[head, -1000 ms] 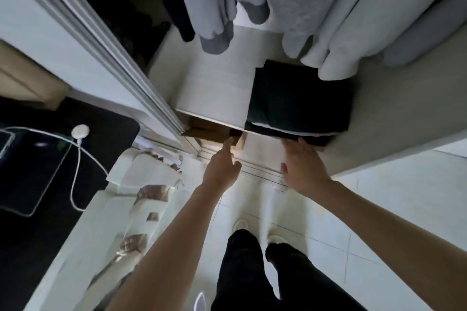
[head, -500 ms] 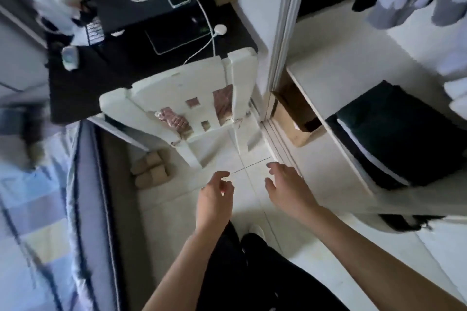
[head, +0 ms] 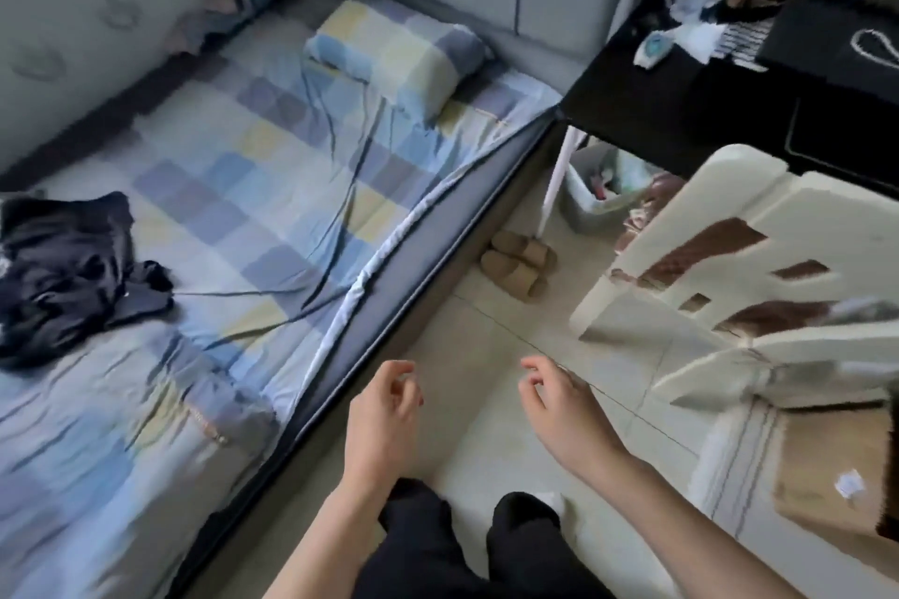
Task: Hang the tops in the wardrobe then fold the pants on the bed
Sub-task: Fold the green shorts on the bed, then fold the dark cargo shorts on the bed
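The view has turned from the wardrobe to the bed [head: 272,170]. Hanging looks done; folding comes next. Both hands, left [head: 382,423] and right [head: 559,409], hang apart, loose and holding nothing. Far left of them lie the pants [head: 68,277], a dark, soft, crumpled heap on the checked sheet.

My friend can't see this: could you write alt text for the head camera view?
Two empty hands, left hand and right hand, hang over a tiled floor beside a bed. A crumpled dark garment lies on its checked sheet; a white chair stands right.
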